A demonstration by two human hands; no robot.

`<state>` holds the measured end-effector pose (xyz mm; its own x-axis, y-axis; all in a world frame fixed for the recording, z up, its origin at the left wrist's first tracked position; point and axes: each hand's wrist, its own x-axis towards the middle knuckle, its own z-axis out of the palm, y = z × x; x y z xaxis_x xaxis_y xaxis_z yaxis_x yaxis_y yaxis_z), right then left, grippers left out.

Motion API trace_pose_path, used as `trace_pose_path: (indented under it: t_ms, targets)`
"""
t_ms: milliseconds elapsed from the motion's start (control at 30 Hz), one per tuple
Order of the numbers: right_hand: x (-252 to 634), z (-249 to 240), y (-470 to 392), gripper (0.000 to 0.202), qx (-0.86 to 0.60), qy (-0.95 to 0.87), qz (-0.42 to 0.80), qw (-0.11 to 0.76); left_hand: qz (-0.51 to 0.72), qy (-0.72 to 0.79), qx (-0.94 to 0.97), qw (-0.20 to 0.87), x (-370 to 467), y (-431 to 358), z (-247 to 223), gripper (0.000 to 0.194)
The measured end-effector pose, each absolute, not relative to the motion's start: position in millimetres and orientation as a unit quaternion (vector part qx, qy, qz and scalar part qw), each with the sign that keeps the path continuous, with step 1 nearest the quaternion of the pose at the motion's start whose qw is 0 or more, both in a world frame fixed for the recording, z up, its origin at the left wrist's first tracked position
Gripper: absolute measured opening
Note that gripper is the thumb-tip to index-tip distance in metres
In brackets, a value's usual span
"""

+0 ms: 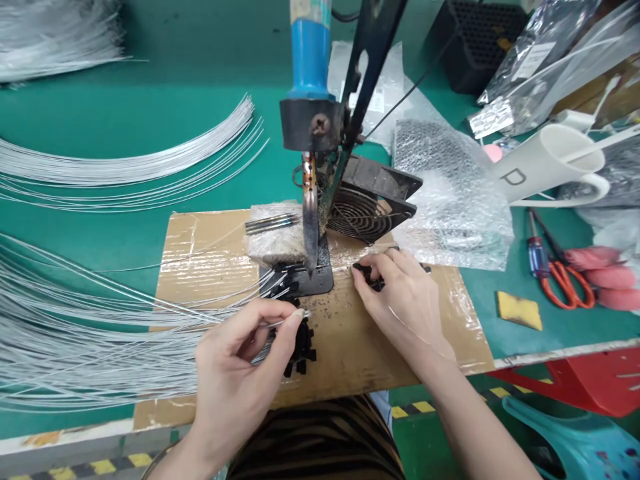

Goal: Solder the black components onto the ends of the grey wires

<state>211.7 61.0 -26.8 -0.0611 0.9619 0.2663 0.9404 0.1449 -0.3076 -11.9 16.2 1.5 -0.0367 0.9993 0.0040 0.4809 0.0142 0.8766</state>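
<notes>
My left hand [250,357] pinches the end of a thin white wire [274,325] between thumb and forefinger, below the soldering iron's tip. My right hand [403,307] curls over small black parts [373,275] on the cardboard, its fingertips closed on one of them. A thin pale strand lies across the back of that hand. Above both, a soldering iron [310,60] with a blue handle is clamped tip-down. More white wires [150,327] run in from the left, some ending in black connectors [300,350] beside my left hand.
Cardboard [350,360] covers the green table's front. A wrapped block [275,250] with metal rods and a small fan [367,207] stand by the iron. Rightward are bubble wrap [450,180], a mug [550,160], orange-handled scissors [567,287], and a yellow sponge [519,310].
</notes>
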Motion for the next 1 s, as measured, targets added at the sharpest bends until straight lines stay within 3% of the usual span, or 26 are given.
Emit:
trace_pose_path:
  t_ms: [133,300,500,733,1000]
  targets:
    - [206.1,-25.5,42.0,0.005,-0.663,-0.684,0.092,0.289,0.367,0.621,0.596,0.352,-12.2,17.4,-0.3,0.006]
    - [199.6,-18.4,21.7,0.006,-0.706,-0.511,0.302,0.388,0.353,0.627,0.598,0.354,-12.7,17.7,1.3,0.008]
    - [187.1,-8.6,11.0,0.008,-0.596,-0.364,0.512,0.5,0.339,0.625,0.604,0.361,-12.9,17.1,6.9,0.01]
    - [163.7,-1.4,16.4,0.005,-0.497,-0.283,0.617,0.541,0.319,0.619,0.589,0.411,-14.0,16.7,12.0,0.01]
    - [153.9,0.8,16.8,0.006,-0.468,-0.259,0.668,0.517,0.344,0.564,0.55,0.511,-10.1,29.1,22.8,0.012]
